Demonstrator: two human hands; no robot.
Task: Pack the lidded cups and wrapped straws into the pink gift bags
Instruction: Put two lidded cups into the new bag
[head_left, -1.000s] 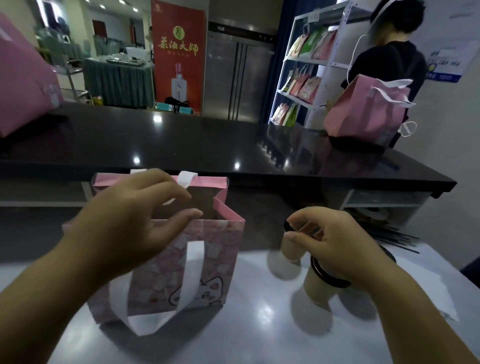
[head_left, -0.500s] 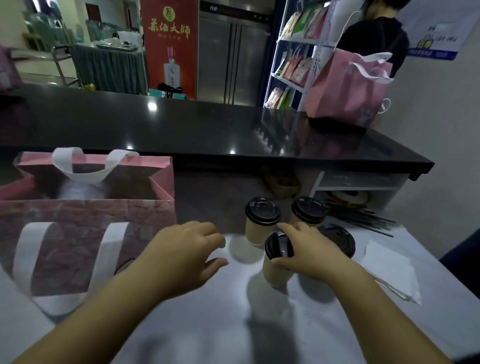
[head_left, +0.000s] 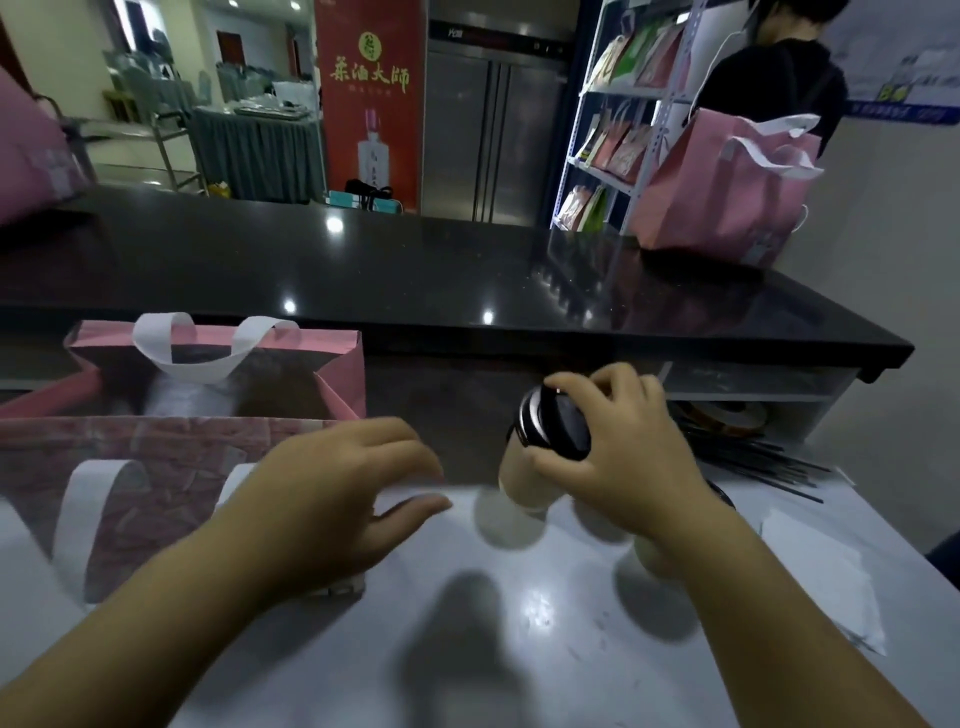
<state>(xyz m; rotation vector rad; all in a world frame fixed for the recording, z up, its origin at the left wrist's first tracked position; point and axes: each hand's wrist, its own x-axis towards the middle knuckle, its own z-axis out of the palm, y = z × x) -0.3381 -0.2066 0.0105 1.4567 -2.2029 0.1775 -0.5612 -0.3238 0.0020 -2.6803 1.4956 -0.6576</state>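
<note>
An open pink gift bag (head_left: 171, 467) with white ribbon handles stands at the left of the white table. My right hand (head_left: 618, 457) grips a beige paper cup (head_left: 524, 483) by its black lid and holds it tilted above the table, just right of the bag. My left hand (head_left: 337, 499) hovers between the bag and that cup, fingers relaxed and holding nothing. Another beige cup (head_left: 657, 558) peeks out under my right wrist. Dark wrapped straws (head_left: 753, 460) lie in a loose pile at the right, behind my right hand.
A black counter (head_left: 415, 275) runs across behind the table, with a second pink bag (head_left: 727, 192) on its right end and a person standing behind it. White paper sheets (head_left: 821, 566) lie at the table's right edge. A third pink bag (head_left: 31, 156) shows far left.
My right hand has lifted a lidded cup off the table and tipped it towards the bag. My left hand left the bag's rim and moved right, towards the cup.
</note>
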